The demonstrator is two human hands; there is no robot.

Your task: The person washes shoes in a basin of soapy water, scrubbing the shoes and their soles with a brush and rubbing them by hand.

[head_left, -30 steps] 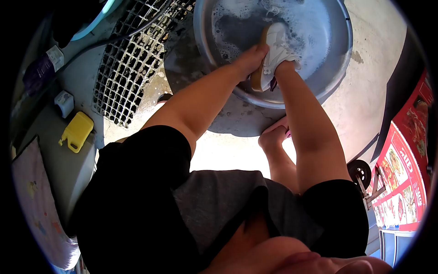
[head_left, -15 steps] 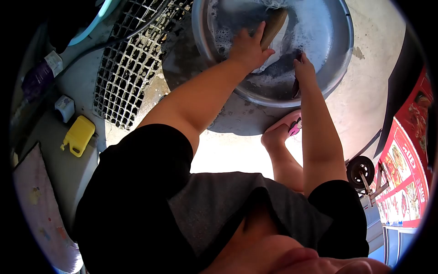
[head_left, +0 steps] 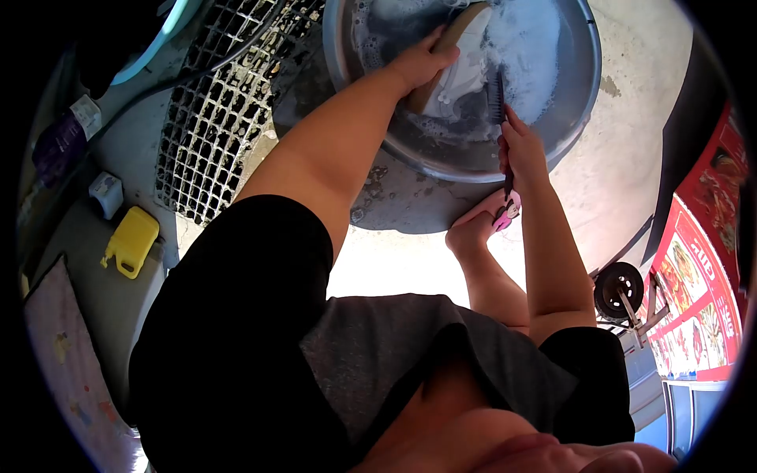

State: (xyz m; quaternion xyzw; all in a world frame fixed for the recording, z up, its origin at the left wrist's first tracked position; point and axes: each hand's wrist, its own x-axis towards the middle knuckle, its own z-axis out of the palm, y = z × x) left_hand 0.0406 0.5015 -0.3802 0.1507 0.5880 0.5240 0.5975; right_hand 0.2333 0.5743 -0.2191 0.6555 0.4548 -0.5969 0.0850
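Observation:
A white shoe [head_left: 467,63] with a tan sole lies tilted in a metal basin [head_left: 582,94] of soapy water. My left hand [head_left: 426,59] grips the shoe by its sole side, thumb across the edge. In my right hand [head_left: 523,150] is a dark brush [head_left: 496,102], held by the handle, bristles facing the shoe. A small gap shows between the brush and the shoe. Foam covers much of the water, and something white and stringy is partly visible at the basin's top.
Left of the basin lies a metal grate [head_left: 213,118] with a dark hose [head_left: 229,59] across it. A yellow jug [head_left: 132,243], a white container [head_left: 107,194] and a purple package [head_left: 67,142] are at the left. A black wheel [head_left: 618,292] and red sign [head_left: 698,299] stand right.
The shoe has gone from both hands to my left hand alone, its sole turned left. My left fingers have closed on it. My right hand has drawn back and raised the brush from the water.

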